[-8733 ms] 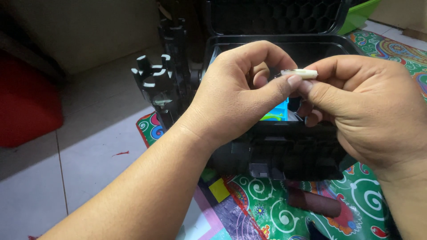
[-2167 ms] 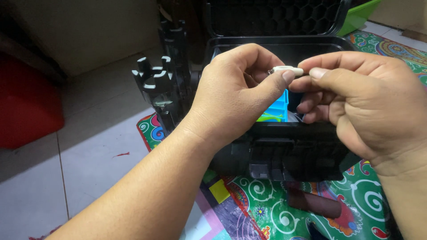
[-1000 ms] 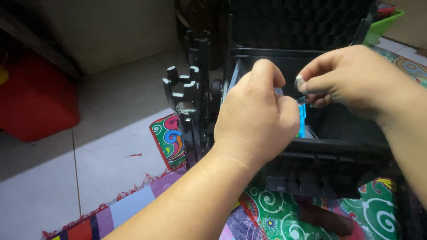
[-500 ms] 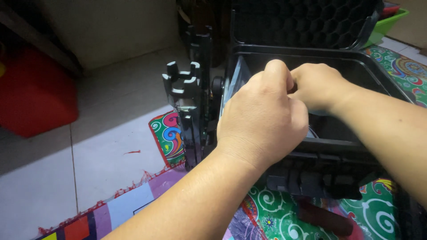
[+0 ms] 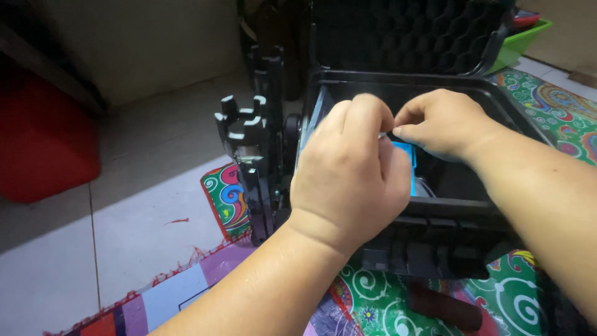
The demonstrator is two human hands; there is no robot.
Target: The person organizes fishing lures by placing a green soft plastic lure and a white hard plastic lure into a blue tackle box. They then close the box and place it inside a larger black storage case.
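Hands meet over the open black case [image 5: 472,106]: the left hand [image 5: 351,171], at 9 o'clock of the right hand [image 5: 438,121], curls its fingers shut. Both seem to pinch 1 small pale piece [image 5: 383,134], mostly hidden, above a blue block [image 5: 404,155].

Two bare forearms, no sleeves, left hand [image 5: 351,171], right hand [image 5: 444,121], no rings
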